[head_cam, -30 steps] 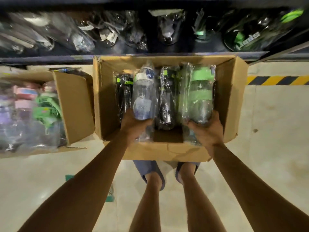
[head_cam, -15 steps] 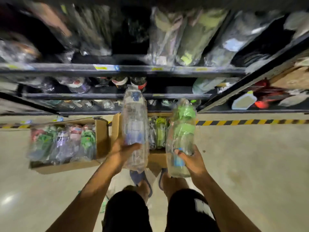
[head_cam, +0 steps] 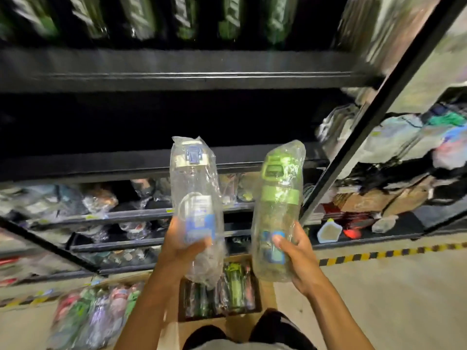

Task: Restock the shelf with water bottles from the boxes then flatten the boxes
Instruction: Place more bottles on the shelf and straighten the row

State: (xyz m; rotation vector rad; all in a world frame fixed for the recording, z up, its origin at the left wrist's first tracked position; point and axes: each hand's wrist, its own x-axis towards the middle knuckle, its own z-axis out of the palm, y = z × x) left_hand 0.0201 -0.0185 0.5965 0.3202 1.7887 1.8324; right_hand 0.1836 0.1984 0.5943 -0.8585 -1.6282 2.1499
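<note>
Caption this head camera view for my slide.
Left hand grips a blue-lidded bottle, right hand a green bottle, facing the dark shelf.

Dim, motion-blurred, fisheye-warped edges

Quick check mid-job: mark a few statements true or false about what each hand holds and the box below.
1. The left hand grips a clear, blue-lidded bottle. True.
2. The right hand holds nothing. False: it grips a green bottle.
3. Both bottles are wrapped in plastic. True.
4. The box on the floor is empty. False: wrapped bottles lie in it.
</note>
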